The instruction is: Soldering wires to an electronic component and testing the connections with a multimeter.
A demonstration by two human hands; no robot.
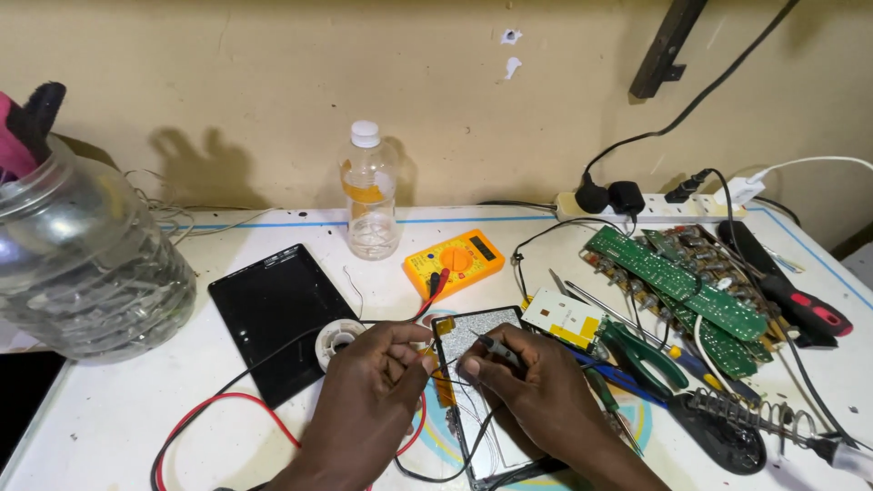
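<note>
Single view: head-worn cam, looking forward and down over a white workbench (127, 436) toward the beige wall (273, 82) at its far edge. Wide angle, slight barrel distortion at the edges. Both forearms enter from the bottom edge; left hand (368, 400) and right hand (536, 395) sit low and centre, close to the lens. Bench runs the full width: big clear jar (86, 264) cropped at left, power strip (655, 211) along the back right. Floor not visible. No second view, so no overlap.
</note>
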